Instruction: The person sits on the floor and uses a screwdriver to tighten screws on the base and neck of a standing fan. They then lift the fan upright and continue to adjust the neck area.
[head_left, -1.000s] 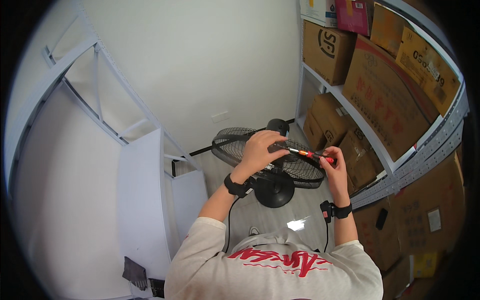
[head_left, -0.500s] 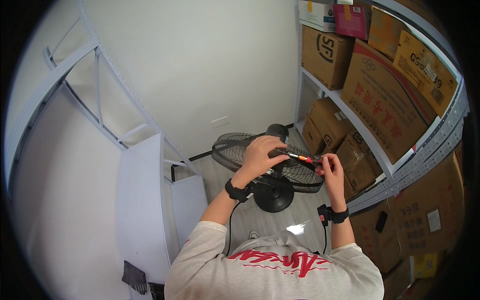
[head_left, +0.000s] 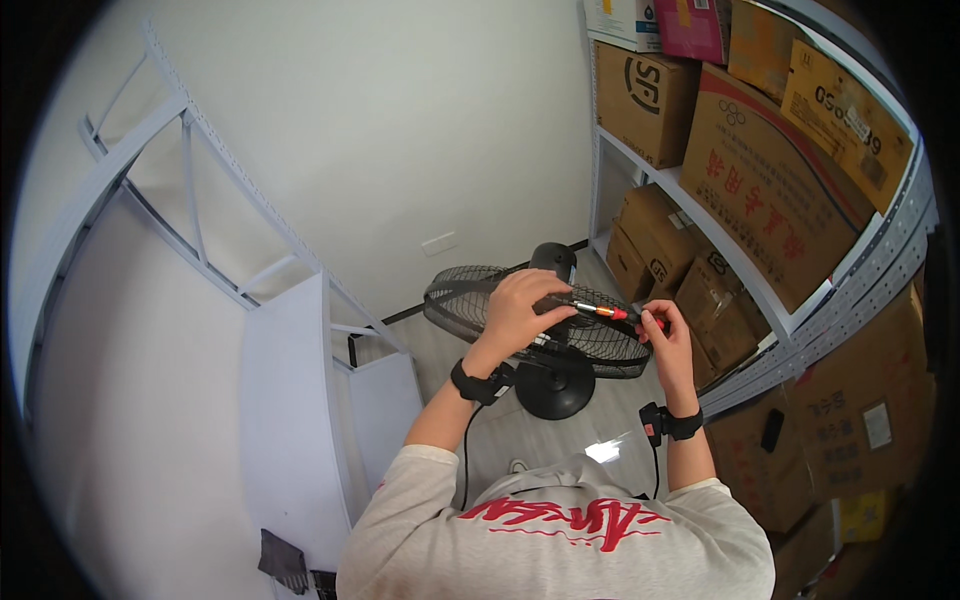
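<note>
A black fan [head_left: 460, 318] with a wire guard stands on a round base in front of me, its guard tipped to face mostly upward. My left hand [head_left: 522, 305] is closed over the near middle of the guard, fingers and thumb curled around its dark rim. A screwdriver [head_left: 606, 311] with a silver shaft and a red and orange handle lies across the guard, its tip end beside my left fingertips. My right hand [head_left: 668, 335] pinches the handle's far end between thumb and fingers. The tip itself is hidden at the left hand.
On the right, a metal shelf [head_left: 735, 235] holds several cardboard boxes [head_left: 775, 190]. More large cartons [head_left: 850, 430] stand below it. A pale shelf unit [head_left: 285, 400] is on the left, with a dark grey glove [head_left: 284, 562] on it. A white wall [head_left: 400, 130] rises behind the fan.
The view has shifted slightly. My right fingers have changed position a little at the screwdriver's handle end. My left hand keeps its place on the guard.
</note>
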